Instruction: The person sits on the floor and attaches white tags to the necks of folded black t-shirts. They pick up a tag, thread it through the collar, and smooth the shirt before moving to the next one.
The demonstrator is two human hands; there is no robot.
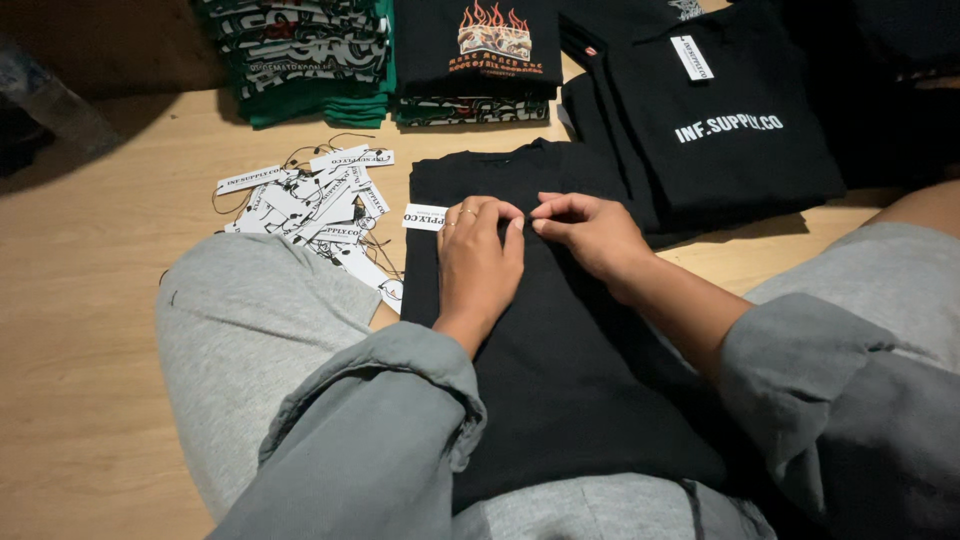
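— Sitting on the wooden floor (90, 330) with the folded black shirt (560, 400) spread across our lap, we keep it flat enough to work on with both hands. See how our left hand (478, 262) lies?

— Palm down, fingers curled together over the cloth, with a white paper tag (424, 217) poking out from under the knuckles. It looks as if we pin the tag against the shirt there, though we cannot tell whether the fingers truly grip it or only cover it.

— And our right hand (590, 232)?

— Nearly closed, fingertips pinched on something small at the shirt's middle, just touching the left hand's fingertips. What it pinches is too small to make out.

— Why the loose heap of white tags with strings (310, 205) beside our left knee?

— We judge it lies within easy reach of the left hand. The black shirts with a tag on top (720, 120) lie stacked ahead on the right, apart from the heap.

— And further off?

— A stack of green printed shirts (310, 60) and a black stack with a flame print (480, 50), lined up beyond the lap shirt.
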